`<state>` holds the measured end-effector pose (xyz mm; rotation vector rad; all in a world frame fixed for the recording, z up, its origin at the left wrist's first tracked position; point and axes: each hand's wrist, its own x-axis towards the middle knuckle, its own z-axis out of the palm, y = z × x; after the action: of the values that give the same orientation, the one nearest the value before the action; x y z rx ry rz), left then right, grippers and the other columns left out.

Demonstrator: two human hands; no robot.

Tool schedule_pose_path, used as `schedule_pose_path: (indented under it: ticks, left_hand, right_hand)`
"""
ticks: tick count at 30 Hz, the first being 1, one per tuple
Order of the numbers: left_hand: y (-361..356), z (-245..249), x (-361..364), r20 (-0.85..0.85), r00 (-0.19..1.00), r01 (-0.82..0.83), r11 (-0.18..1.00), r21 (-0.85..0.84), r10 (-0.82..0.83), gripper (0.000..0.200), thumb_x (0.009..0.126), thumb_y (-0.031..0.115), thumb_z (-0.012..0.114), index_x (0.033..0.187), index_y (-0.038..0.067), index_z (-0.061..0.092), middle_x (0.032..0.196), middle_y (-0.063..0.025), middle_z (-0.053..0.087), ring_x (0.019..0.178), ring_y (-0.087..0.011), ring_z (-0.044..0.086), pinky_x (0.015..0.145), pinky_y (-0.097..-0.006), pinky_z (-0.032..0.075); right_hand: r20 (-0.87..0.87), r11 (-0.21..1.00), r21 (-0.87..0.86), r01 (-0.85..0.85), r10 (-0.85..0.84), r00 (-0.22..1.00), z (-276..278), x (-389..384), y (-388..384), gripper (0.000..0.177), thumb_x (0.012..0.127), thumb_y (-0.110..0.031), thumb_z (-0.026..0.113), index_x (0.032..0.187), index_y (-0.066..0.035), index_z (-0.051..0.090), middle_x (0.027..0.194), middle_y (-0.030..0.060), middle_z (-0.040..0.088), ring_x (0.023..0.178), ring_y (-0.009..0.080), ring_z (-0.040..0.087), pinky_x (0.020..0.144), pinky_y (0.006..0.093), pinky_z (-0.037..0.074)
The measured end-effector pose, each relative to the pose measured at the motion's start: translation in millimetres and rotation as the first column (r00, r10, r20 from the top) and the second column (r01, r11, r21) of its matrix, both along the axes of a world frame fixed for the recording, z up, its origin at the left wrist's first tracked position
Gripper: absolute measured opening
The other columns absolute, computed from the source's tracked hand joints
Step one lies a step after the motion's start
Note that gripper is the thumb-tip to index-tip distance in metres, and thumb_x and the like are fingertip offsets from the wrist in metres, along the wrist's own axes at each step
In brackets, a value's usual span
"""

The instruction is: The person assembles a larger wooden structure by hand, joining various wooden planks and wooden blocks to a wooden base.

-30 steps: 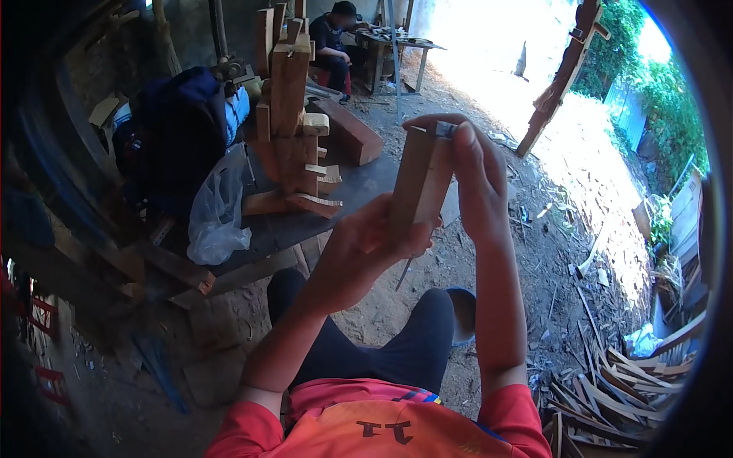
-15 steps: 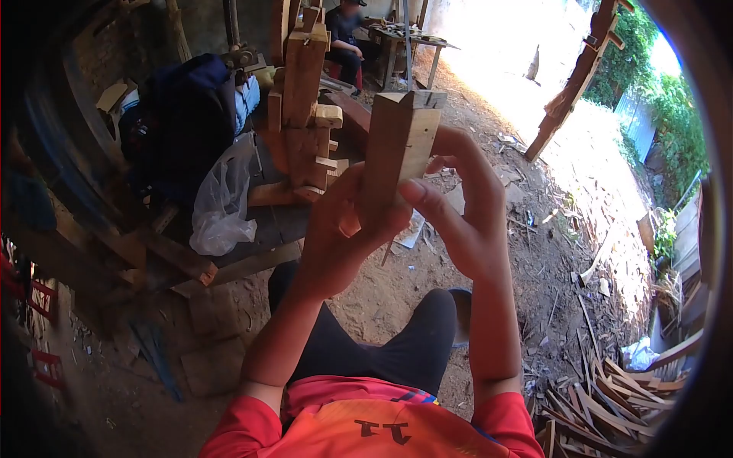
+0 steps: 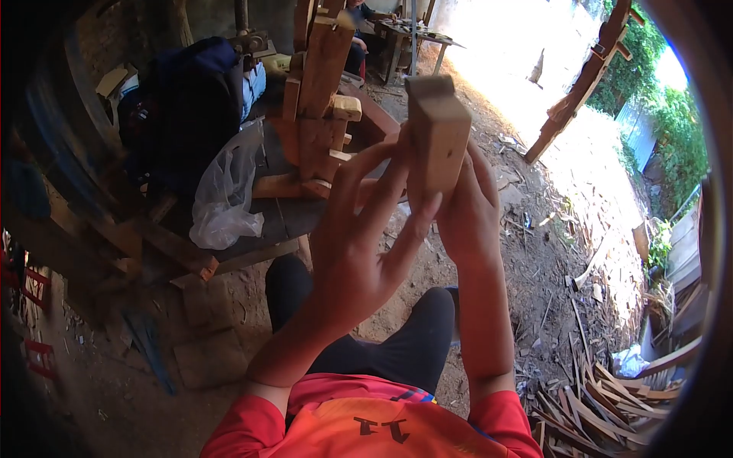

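Observation:
A short squared wooden block (image 3: 447,141) is held up in front of my chest, tilted, with its end grain facing up and a small dark spot on its near face. My left hand (image 3: 359,240) grips it from the left, the thumb against its lower part and the fingers along its left side. My right hand (image 3: 472,217) closes around the lower right side, its fingers partly hidden behind the wood. A darker raised piece or step shows at the block's far top end, blurred by motion.
Left of my knees is a dark bench (image 3: 279,217) bearing a clear plastic bag (image 3: 227,198). An upright wooden frame (image 3: 324,76) rises there, beside a dark backpack (image 3: 187,114). Curved wood offcuts (image 3: 595,404) pile up at lower right. Another person (image 3: 359,46) sits at the back near a table (image 3: 405,32).
The block has moved right and been turned, so another side now faces me. My left hand has shifted right with it; my right hand has regripped lower. The view has shifted slightly.

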<state>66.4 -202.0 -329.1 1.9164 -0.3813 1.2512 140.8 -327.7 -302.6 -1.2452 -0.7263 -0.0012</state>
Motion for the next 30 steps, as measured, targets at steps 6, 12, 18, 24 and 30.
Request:
schedule_pose_path:
  ticks: [6,12,18,24,30]
  left_hand:
    - [7.2,-6.4,7.4,0.007,1.000,0.009,0.999,-0.040,-0.008,0.055,0.096,0.019,0.077,0.144,-0.002,0.059,0.134,-0.0161,0.058,0.100,-0.0203,0.068,0.083,-0.0324,0.058]
    - [26.0,2.7,3.4,-0.007,0.997,0.073,0.997,0.005,-0.073,0.075,0.092,0.032,0.082,0.153,0.001,0.050,0.136,-0.0152,0.048,0.109,-0.0228,0.063,0.080,-0.0342,0.058]
    - [34.2,6.6,17.7,0.002,0.977,0.210,0.974,-0.089,-0.211,0.067,0.101,0.030,0.071,0.157,0.003,0.045,0.136,-0.0142,0.046,0.114,-0.0193,0.056,0.087,-0.0306,0.052]
    - [49.1,9.4,17.5,-0.086,0.928,0.326,0.904,-0.277,-0.362,0.058,0.103,0.026,0.068,0.154,0.005,0.050,0.128,-0.0099,0.057,0.106,-0.0156,0.063,0.092,-0.0309,0.052]
    - [50.3,-14.9,20.7,-0.112,0.879,0.381,0.825,-0.418,-0.463,0.054,0.102,0.018,0.071,0.151,0.005,0.052,0.124,-0.0113,0.067,0.111,-0.0176,0.070,0.095,-0.0325,0.055]
  right_hand:
    - [0.026,0.998,-0.017,0.056,-0.056,0.998,0.9,-9.8,16.2,0.041,0.116,-0.031,0.042,0.132,0.000,0.062,0.110,0.0074,0.072,0.097,0.0098,0.071,0.082,0.0249,0.058]
    - [0.008,0.997,-0.060,0.052,-0.052,0.999,-2.4,-4.6,14.8,0.040,0.113,-0.029,0.050,0.129,0.003,0.068,0.118,0.0076,0.069,0.103,0.0111,0.067,0.088,0.0265,0.053]
    - [0.061,0.999,0.018,-0.038,0.037,0.997,-1.1,-0.2,16.4,0.043,0.101,-0.026,0.073,0.131,0.005,0.066,0.122,0.0094,0.070,0.109,0.0159,0.067,0.096,0.0296,0.052]
    - [0.098,0.993,0.014,0.119,-0.120,0.988,15.9,-2.2,19.2,0.049,0.092,-0.022,0.083,0.130,0.001,0.063,0.111,0.0107,0.074,0.100,0.0180,0.073,0.084,0.0325,0.060]
    - [0.111,0.970,-0.012,0.244,-0.241,0.964,21.2,0.7,23.8,0.046,0.094,-0.023,0.082,0.129,0.003,0.066,0.112,0.0102,0.074,0.098,0.0175,0.074,0.081,0.0318,0.061]
